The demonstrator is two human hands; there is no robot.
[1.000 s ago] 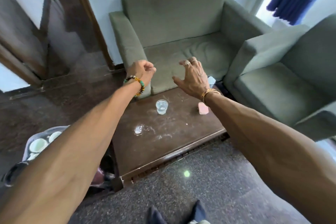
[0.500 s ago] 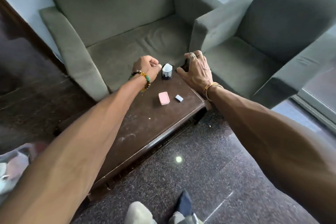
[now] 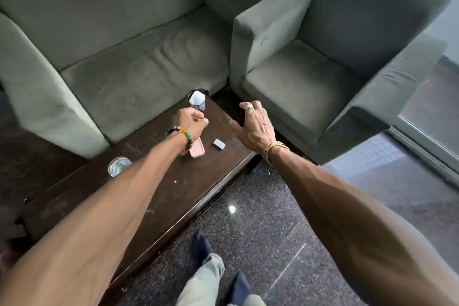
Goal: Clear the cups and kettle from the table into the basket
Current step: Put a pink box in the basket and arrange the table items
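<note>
**Both hands over the far end of the counter, nothing held**

Against the picture half a second earlier, the view has swung so that a glass cup [image 3: 118, 166] shows again on the dark wooden counter [image 3: 173, 196], at the left beside the left forearm. The left hand [image 3: 190, 122] now hangs a little nearer than the mesh holder [image 3: 197, 103], where before it was level with it. The right hand [image 3: 253, 124] has come off the counter's far corner and hovers above the right edge.

The left grip is curled into a loose fist with nothing in it; the right grip is spread apart, fingers [image 3: 248, 106] pointing forward, empty.

The mesh holder at the far corner has white paper in it. Whether the glass cup holds anything cannot be told. A pink case [image 3: 197, 150] lies partly under the left wrist, a small grey box [image 3: 219, 144] just right of it. No basket or kettle is in view.
</note>
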